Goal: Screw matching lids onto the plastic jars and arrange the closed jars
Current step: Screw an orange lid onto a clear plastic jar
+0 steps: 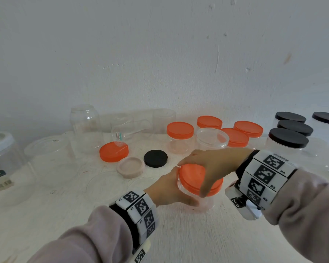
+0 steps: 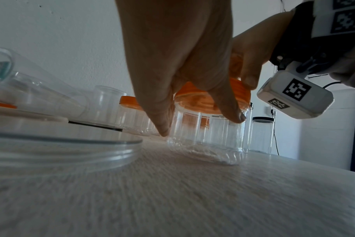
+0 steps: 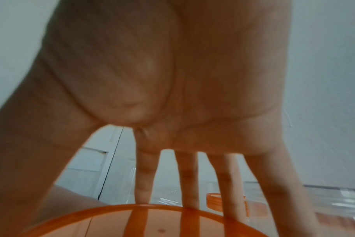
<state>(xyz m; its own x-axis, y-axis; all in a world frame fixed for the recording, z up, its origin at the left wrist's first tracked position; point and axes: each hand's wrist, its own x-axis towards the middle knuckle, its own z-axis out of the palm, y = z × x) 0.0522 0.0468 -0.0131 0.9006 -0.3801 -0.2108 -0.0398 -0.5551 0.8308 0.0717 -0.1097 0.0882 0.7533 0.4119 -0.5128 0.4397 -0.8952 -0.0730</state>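
Observation:
A clear plastic jar (image 1: 205, 203) (image 2: 209, 137) stands on the table near the front, slightly tilted, with an orange lid (image 1: 195, 177) (image 2: 239, 91) (image 3: 152, 222) on its mouth. My left hand (image 1: 171, 188) (image 2: 178, 64) grips the jar's side from the left. My right hand (image 1: 213, 166) (image 3: 172, 96) arches over the lid, fingers and thumb spread and curled round its rim. Whether the lid is fully screwed down is not visible.
Several closed orange-lidded jars (image 1: 180, 137) and black-lidded jars (image 1: 287, 143) stand at the back right. Loose orange (image 1: 114, 151), black (image 1: 155, 158) and beige (image 1: 130, 167) lids lie left of centre. Open clear jars (image 1: 85, 128) and clear lids (image 2: 71, 149) sit at left.

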